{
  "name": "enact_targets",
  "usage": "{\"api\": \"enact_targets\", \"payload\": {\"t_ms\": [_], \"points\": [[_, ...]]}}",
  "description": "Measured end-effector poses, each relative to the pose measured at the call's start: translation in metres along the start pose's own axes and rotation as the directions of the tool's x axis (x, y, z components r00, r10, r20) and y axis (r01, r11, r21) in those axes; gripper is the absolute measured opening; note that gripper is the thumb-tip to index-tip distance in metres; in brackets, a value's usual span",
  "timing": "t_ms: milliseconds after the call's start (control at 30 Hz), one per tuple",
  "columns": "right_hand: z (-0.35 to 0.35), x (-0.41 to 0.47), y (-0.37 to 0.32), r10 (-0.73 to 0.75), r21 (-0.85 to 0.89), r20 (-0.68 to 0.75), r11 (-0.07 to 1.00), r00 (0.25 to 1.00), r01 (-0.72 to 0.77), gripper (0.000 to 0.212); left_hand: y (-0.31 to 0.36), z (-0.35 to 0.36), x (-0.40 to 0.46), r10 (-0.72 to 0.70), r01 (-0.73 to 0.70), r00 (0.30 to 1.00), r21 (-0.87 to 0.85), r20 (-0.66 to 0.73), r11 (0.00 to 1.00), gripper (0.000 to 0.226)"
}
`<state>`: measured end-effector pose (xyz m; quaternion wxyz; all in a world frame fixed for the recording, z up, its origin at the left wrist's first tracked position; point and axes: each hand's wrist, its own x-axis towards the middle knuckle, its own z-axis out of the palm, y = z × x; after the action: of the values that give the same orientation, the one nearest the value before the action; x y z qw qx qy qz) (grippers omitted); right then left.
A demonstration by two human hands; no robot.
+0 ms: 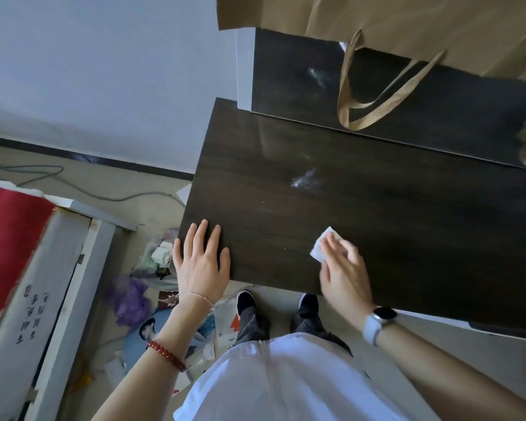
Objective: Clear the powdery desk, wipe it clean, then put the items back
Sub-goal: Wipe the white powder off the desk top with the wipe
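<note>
Your right hand pressed white wipe on dark worktop, fingers curled over it. Left hand lay flat, holding nothing. Powder patch sat well beyond wipe. Risk: sweeping smeared powder, or pushed it off onto floor; paper bag stood uncleared.

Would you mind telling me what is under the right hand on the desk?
A white wipe lies under the right hand on the dark desk. Only its left end shows; the fingers cover the rest.
</note>
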<state>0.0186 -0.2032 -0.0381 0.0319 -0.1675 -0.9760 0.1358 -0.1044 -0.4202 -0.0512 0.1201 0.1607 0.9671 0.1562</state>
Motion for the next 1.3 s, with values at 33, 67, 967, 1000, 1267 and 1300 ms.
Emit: {"api": "enact_targets", "payload": {"t_ms": [33, 67, 967, 1000, 1267, 1300], "points": [[0.006, 0.004, -0.013, 0.030, 0.054, 0.014, 0.998, 0.999, -0.030, 0.050, -0.001, 0.000, 0.000, -0.002, 0.002, 1.000, -0.010, -0.008, 1.000, 0.047], [0.011, 0.009, -0.026, 0.013, 0.112, 0.020, 0.994, 1.000, -0.016, 0.049, -0.001, -0.001, 0.000, -0.008, 0.008, 1.000, -0.026, -0.018, 1.000, 0.045], [-0.014, 0.044, -0.063, 0.240, 0.806, 0.299, 0.454, 0.924, -0.379, 0.012, 0.078, -0.021, 0.013, -0.256, 0.317, 0.941, -0.846, 0.223, 0.428, 0.015], [-0.013, 0.043, -0.061, 0.258, 0.762, 0.232, 0.551, 0.938, -0.341, 0.008, 0.080, -0.020, 0.014, -0.245, 0.302, 0.946, -0.845, 0.211, 0.442, 0.015], [-0.025, 0.058, -0.051, 0.337, 0.752, 0.289, 0.499, 0.896, -0.430, 0.027, 0.105, -0.018, 0.018, 0.081, 0.457, 0.881, -0.883, 0.465, 0.105, 0.041], [-0.027, 0.059, -0.048, 0.297, 0.770, 0.355, 0.444, 0.887, -0.457, 0.027, 0.104, -0.017, 0.021, 0.151, 0.503, 0.845, -0.859, 0.512, 0.099, 0.054]]}}
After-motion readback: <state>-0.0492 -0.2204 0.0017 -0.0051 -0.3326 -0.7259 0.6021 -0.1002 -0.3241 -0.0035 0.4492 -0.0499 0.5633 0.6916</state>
